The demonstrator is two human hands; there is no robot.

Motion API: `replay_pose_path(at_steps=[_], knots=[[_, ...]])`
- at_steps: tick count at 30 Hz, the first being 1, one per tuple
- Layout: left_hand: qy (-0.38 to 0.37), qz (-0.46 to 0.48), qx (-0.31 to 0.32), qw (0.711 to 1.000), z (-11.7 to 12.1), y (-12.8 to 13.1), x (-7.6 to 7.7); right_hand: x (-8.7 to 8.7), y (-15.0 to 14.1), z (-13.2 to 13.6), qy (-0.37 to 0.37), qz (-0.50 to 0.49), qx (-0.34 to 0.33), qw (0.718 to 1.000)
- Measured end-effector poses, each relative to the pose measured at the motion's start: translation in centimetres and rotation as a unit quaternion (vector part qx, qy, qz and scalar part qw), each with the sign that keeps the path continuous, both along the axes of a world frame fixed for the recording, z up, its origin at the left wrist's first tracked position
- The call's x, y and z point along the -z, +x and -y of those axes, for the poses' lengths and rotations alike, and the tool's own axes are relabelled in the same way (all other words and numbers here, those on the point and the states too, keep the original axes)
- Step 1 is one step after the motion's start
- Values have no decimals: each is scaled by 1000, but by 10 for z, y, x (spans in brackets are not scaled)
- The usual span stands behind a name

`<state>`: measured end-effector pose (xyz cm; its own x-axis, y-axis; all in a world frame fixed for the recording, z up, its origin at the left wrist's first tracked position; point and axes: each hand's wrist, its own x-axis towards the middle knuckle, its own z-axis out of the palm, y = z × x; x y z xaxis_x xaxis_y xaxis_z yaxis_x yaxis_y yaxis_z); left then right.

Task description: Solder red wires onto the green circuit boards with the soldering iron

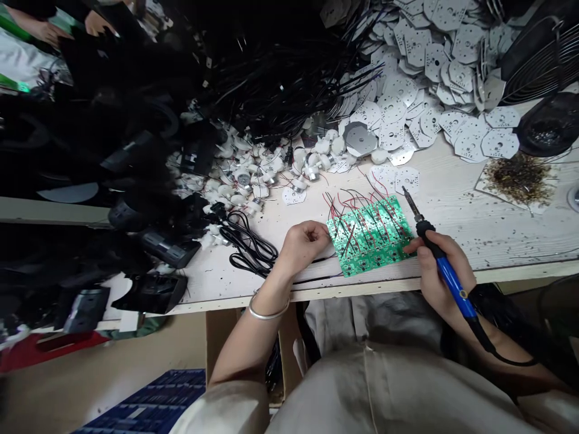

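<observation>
A green circuit board (375, 256) lies on the bench, with red and black wires (357, 205) standing up across its upper part. My left hand (305, 244) is closed at the board's left edge, its fingertips curled against that edge and partly hidden. In my right hand (446, 265) is a soldering iron (447, 277) with a blue handle, its metal tip pointing up and left, above the bench and apart from the board. A fingertip of the right hand touches the board's right edge.
White perforated plates (465, 135) are piled at the back right, near a sponge-like pad (520, 181) covered in brown residue. Small white motor-like parts (244, 175) and black cables (248, 241) lie left. Black housings (154, 289) crowd the far left. Another person's hands (97, 23) show top left.
</observation>
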<state>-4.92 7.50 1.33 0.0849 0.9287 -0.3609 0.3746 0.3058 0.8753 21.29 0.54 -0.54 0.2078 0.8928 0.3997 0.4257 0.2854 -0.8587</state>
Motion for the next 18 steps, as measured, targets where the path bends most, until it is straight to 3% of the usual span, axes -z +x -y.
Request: replay_pose_path(at_steps=[6, 18], knots=[[-4, 10, -1, 1000, -1, 0, 1, 4, -6, -4, 60, 12, -19, 998], [-5, -14, 28, 1000, -6, -1, -3, 0, -4, -4, 65, 71, -50, 994]])
